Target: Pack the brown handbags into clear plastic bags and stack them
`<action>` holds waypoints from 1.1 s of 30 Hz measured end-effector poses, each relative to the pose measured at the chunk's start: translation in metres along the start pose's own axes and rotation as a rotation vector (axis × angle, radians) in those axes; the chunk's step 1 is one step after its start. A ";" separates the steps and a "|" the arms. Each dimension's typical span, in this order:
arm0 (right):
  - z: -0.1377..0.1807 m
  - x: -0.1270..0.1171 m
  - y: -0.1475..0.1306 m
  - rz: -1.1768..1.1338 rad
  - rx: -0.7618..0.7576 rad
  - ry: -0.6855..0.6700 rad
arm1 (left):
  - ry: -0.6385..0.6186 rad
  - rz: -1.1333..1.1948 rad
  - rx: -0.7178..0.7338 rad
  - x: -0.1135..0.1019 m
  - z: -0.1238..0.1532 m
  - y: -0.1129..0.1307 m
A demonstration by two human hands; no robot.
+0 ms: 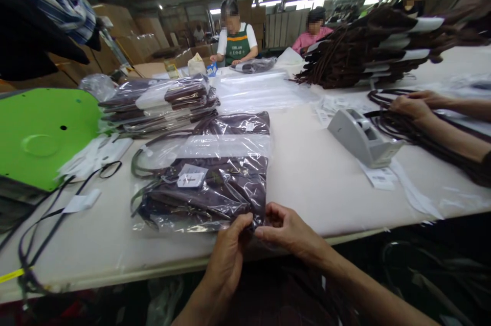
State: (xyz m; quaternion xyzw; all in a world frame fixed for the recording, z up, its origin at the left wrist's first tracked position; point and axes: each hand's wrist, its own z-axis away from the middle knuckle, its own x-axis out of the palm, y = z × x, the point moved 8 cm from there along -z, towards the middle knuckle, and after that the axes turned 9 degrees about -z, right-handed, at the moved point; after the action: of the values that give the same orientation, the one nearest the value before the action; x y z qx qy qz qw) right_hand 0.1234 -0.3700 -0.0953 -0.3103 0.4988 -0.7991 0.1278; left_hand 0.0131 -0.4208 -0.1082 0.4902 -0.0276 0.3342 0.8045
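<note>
Where the bagged brown item [218, 180] lies: flat on the worktop [303, 172], directly in front of the person, its near right corner close to the front edge.
Left hand [229, 252]: at that corner; thumb pressed on top, fingers curled below and mostly hidden, so the corner appears pinched between them.
Right hand [286, 228]: just beside the same corner; fingers bent, thumb tip at the film, a gap visible behind it. Whether it grips the film cannot be told.
Clear film [172, 225]: glossy and wrinkled; expect a thin, slippery skin that slides over its contents and may tear under a sharp pull.
Brown contents: creased and folded; judged soft, limp and light, likely to sag if raised from one corner.
White band [224, 146]: lies across the item; probably stiffer than the brown material, yet not a grip point.
Tag [192, 177]: flat on the brown material; keep pressure off it to avoid bending.
Strap loops [137, 161]: at the left end, where the film is slack; a poor hold.
Recommended hold: film and contents together at the right side; for lifting, support both ends from beneath.
Clearance: bagged stack [164, 103] just beyond, on the left.
</note>
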 end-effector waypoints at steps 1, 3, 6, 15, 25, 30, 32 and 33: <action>0.000 0.001 -0.001 -0.003 -0.012 0.006 | -0.019 -0.001 -0.008 0.002 0.000 0.001; 0.000 0.003 -0.003 -0.003 -0.028 0.014 | -0.030 0.010 -0.021 0.003 0.000 0.002; 0.005 -0.002 -0.005 0.094 -0.062 0.059 | 0.002 0.066 -0.038 0.003 -0.001 0.003; 0.051 0.019 -0.069 1.092 -1.013 0.184 | -0.105 0.165 -0.019 0.007 0.001 0.003; 0.042 0.050 -0.080 1.281 -1.294 0.060 | -0.293 0.037 0.075 0.010 0.005 0.004; 0.034 0.043 -0.064 1.282 -1.289 0.054 | -0.295 -0.199 0.088 0.015 0.005 0.007; 0.029 0.041 -0.062 1.260 -1.235 0.053 | -0.214 -0.236 0.101 0.011 0.000 0.006; 0.027 0.039 -0.062 1.241 -1.199 0.051 | -0.187 -0.243 0.112 0.010 -0.002 0.006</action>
State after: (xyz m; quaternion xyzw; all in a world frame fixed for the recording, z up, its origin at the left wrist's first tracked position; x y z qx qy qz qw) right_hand 0.1167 -0.3804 -0.0182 0.0213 0.9183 -0.1935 0.3447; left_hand 0.0173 -0.4120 -0.1011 0.5629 -0.0242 0.1886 0.8043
